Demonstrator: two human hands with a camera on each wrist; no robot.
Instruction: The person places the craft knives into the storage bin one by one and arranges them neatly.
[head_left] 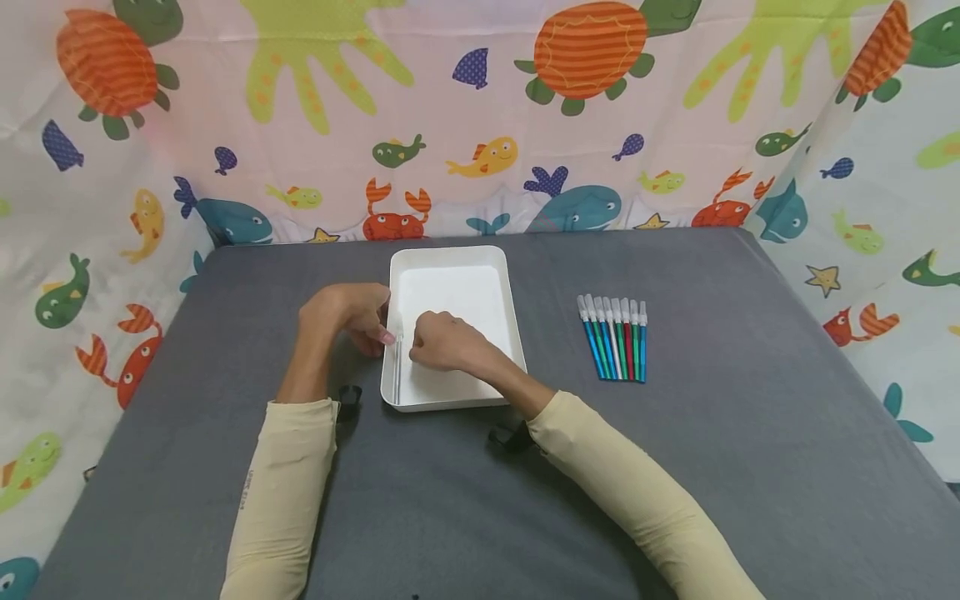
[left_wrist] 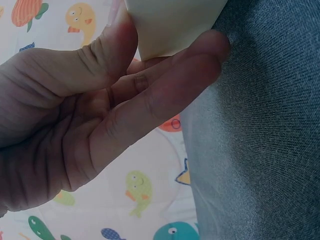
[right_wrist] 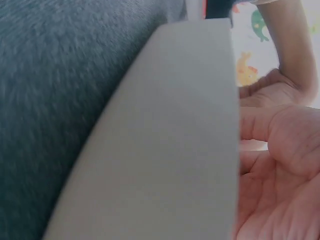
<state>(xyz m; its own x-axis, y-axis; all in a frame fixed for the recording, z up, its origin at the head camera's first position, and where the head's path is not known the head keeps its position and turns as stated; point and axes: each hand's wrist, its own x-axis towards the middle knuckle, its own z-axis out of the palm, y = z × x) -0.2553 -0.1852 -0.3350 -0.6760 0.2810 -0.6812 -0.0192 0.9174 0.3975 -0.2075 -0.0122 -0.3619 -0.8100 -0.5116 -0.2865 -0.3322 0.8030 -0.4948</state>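
Observation:
A shallow white tray [head_left: 457,279] lies on the grey cloth. My left hand [head_left: 352,315] holds its left edge, thumb at the rim; in the left wrist view, the tray's corner [left_wrist: 170,25] sits between thumb and fingers. Along the inside of the left wall lies a slim, pale pen-like stick [head_left: 397,375], its upper end close to my left thumb. My right hand [head_left: 448,340] reaches over the tray from the right, fingers bent down inside it, just right of the stick. The tray's outer wall [right_wrist: 175,130] hides its fingertips in the right wrist view, so I cannot tell what they hold.
Right of the tray, several felt-tip markers [head_left: 615,340] with clear caps lie side by side, their barrels blue, green, red and white. A curtain [head_left: 442,187] printed with sea animals rises behind the grey-covered table [head_left: 712,467] and along both sides.

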